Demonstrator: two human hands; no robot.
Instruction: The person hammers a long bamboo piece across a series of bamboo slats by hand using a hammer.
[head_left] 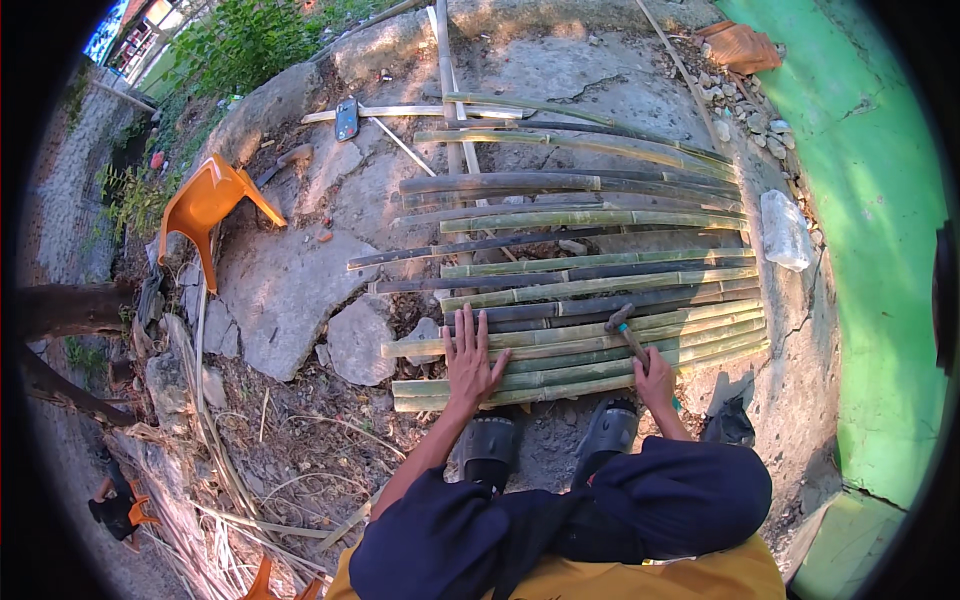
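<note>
Many split bamboo strips (600,279), some green and some dark, lie side by side in front of me like a slatted panel. My left hand (470,362) rests flat on the nearer strips, fingers spread, holding nothing. In my right hand (656,380) is a hammer (631,338), gripped by its handle at the near edge of the strips. Its dark head is over the strips, to the right of my left hand. Upright bamboo poles (446,65) run under the far strips. My feet in dark shoes (491,440) are just below the nearest strip.
An orange plastic chair (205,205) stands at the left, beside broken concrete slabs (290,300). A phone (346,119) lies beyond the strips. A whitish translucent lump (786,231) sits by their right ends, near a green painted surface (865,260). A black plastic bag (730,424) lies nearby.
</note>
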